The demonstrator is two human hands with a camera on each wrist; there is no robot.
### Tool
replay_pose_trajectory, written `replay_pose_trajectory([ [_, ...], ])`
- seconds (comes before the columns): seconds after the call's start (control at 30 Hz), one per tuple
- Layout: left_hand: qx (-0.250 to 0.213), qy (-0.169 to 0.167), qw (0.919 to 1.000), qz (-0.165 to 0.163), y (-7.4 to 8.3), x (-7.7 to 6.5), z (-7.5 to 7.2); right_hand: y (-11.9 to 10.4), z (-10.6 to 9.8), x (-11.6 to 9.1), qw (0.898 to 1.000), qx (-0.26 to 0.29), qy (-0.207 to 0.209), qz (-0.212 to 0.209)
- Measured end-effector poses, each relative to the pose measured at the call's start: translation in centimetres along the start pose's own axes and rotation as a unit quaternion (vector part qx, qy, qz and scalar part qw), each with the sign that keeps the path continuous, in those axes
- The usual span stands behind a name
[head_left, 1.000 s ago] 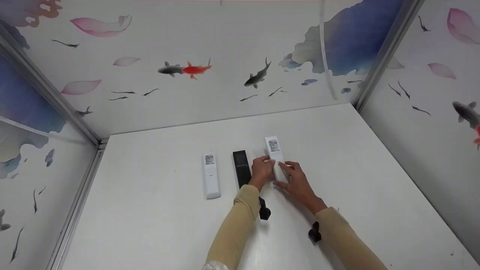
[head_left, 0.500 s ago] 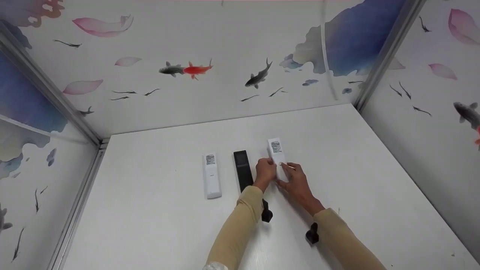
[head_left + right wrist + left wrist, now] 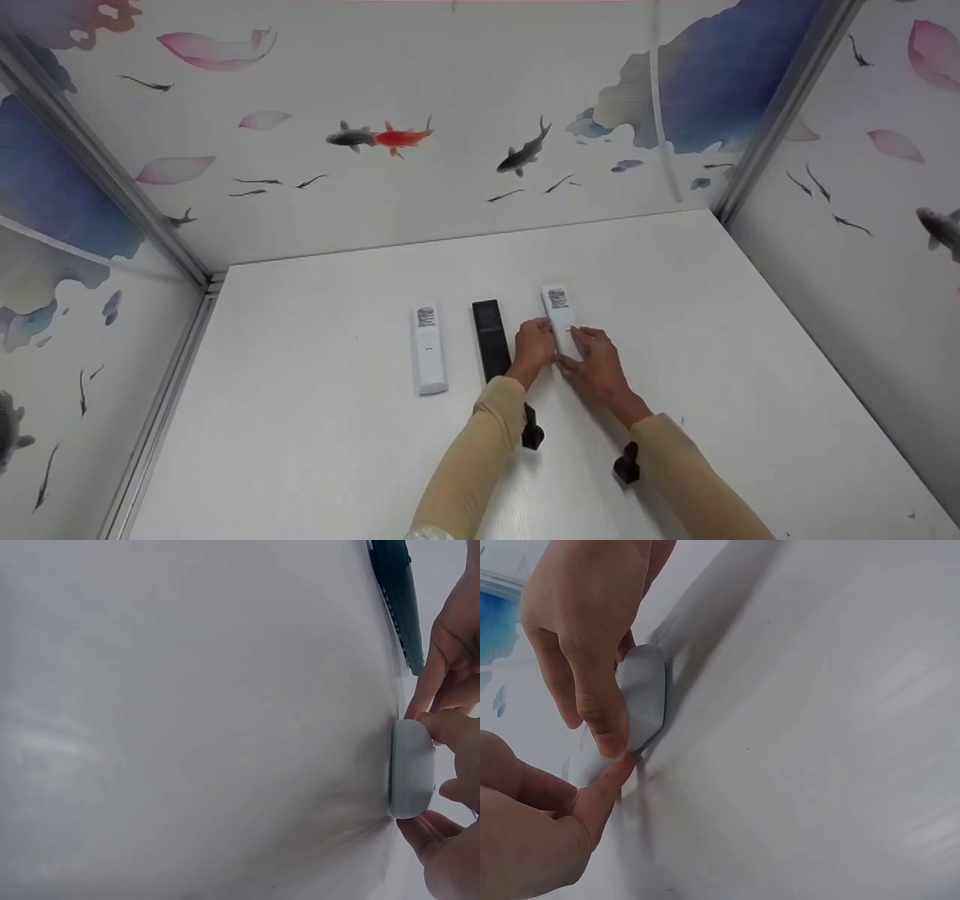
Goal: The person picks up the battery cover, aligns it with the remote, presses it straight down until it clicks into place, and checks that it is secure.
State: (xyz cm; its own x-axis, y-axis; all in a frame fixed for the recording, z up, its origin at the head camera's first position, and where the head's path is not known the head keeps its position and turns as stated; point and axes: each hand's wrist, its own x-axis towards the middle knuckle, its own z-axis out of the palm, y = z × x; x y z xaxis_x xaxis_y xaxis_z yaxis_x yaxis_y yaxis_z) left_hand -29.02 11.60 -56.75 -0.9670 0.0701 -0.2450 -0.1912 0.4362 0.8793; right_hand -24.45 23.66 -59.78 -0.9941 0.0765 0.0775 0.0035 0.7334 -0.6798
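Three remote controls lie side by side, the white ones with printed labels upward. My right hand grips the right white remote control across its near half, thumb on its left side and fingers on its right. Against the same remote's left edge, the fingers of my left hand are bent and hold it. In the left wrist view, the rounded near end of the white remote control shows between both hands. A black remote control lies just left of my left hand, its near end hidden by the wrist.
Another white remote control lies to the left of the black one. All rest on a white table, enclosed by walls printed with fish and petals. A dark device sits at the left wrist, another at the right.
The right white remote control has slid slightly nearer to me, both hands moving with it. Its far end now stands closer in line with the other two. The head view has shifted a little.
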Motion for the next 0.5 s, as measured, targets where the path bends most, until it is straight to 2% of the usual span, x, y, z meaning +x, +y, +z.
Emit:
replay_pose_trajectory([
  [0.17, 0.015, -0.041, 0.9989, 0.017, -0.2, 0.0, -1.2, 0.1, 0.0, 0.3, 1.000, 0.008, -0.021, 0.018],
  [0.33, 0.043, -0.020, 0.9952, 0.086, -0.9, -0.4, -3.6, 0.3, -0.6, 0.2, 0.999, 0.007, -0.030, 0.025],
  [0.5, 0.052, 0.002, 0.9900, 0.131, -1.5, -0.8, -7.4, 0.6, -2.3, 0.2, 0.999, -0.013, -0.022, 0.025],
])
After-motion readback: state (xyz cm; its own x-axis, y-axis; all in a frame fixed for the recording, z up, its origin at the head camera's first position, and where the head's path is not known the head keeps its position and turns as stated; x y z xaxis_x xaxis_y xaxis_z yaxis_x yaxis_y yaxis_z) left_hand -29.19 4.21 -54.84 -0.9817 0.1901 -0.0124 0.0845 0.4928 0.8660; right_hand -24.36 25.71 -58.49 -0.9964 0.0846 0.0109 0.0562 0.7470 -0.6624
